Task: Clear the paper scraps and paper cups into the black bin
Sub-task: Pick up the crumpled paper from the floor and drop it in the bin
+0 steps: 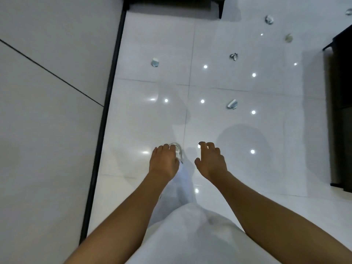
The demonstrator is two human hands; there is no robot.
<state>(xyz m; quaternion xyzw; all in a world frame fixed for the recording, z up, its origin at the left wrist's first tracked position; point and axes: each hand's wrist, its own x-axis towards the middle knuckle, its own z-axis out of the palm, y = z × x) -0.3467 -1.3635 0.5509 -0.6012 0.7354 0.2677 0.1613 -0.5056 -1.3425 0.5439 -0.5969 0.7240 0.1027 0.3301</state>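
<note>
Both arms are extended forward and down over the white tiled floor point(219, 44), backs of the hands facing the camera. The left hand point(164, 162) has its fingers loosely bent and together, holding nothing; its fingertips overlap the toe of a white shoe point(178, 149) seen below it. The right hand point(210, 162) has its fingers spread apart and slightly curved, thumb out to the side, also holding nothing.

No brand, label or readable writing is visible on any item.

Count of litter on the floor, located relative to the shoe:
- Paper scrap point(155, 62): beyond the shoe and slightly left, well apart from it.
- Paper scrap point(232, 104): beyond and to the right, the nearest piece to the shoe.
- Paper scrap point(233, 56): farther beyond and right.
- Paper scrap point(269, 19): far beyond and right.
- Pale round piece point(289, 37): far beyond and right; too blurred to tell whether it is a cup or a scrap.
- Partial piece point(349, 12): at the far right edge, cut off by the frame.

Total: six pieces, all lying separately on the floor. A grey wall panel point(47, 92) with a black edge strip point(106, 111) stands left of the shoe. Dark furniture point(341, 111) stands to the right, and another dark item point(174, 2) lies straight beyond.
</note>
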